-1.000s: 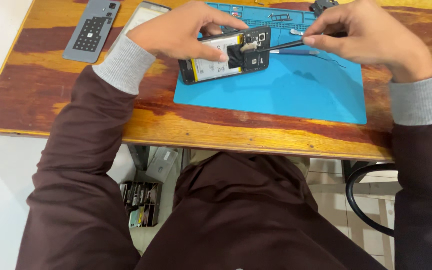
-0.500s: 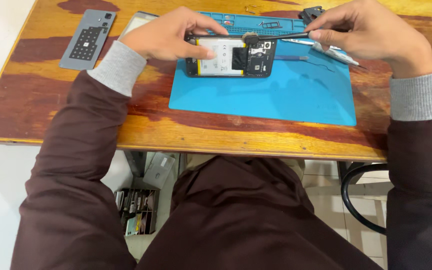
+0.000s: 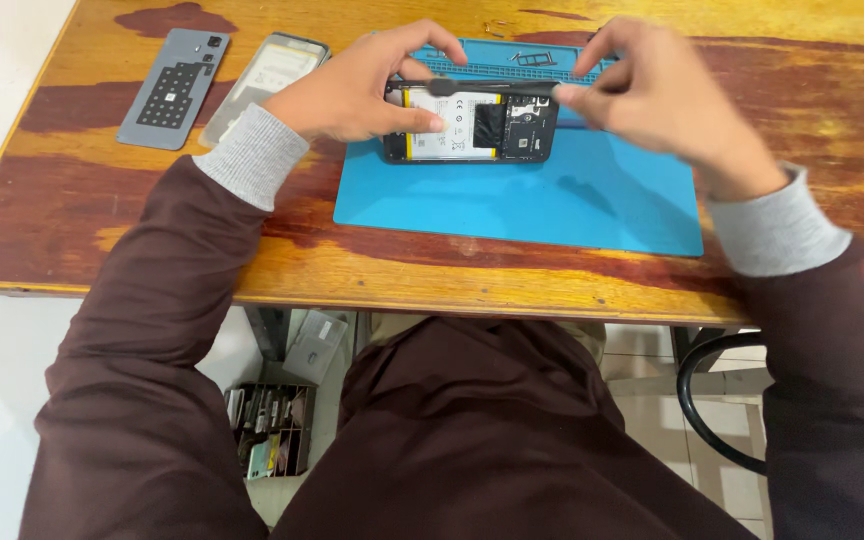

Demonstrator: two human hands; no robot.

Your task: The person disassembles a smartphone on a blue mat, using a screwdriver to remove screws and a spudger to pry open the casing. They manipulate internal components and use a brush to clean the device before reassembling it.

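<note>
**Opened phone held on the blue mat, thin tool gripped above it**

An opened phone point(image 3: 472, 127), its back removed so that the battery and dark boards are exposed, is laid flat on the far left part of a blue work mat point(image 3: 552, 205). It is steadied by the left hand point(image 3: 352, 90), whose fingers are closed around its left end, the thumb pressed on the battery. A thin dark tool point(image 3: 492, 88) is held level over the phone's far edge; its right end is pinched between the thumb and fingers of the right hand point(image 3: 652, 95), and its left end is touched by the left fingertips. The mat is spread on a worn wooden table point(image 3: 132, 250). A grey back cover point(image 3: 172, 88) and a clear case point(image 3: 264, 85) are seen lying side by side, left of the mat.
</note>
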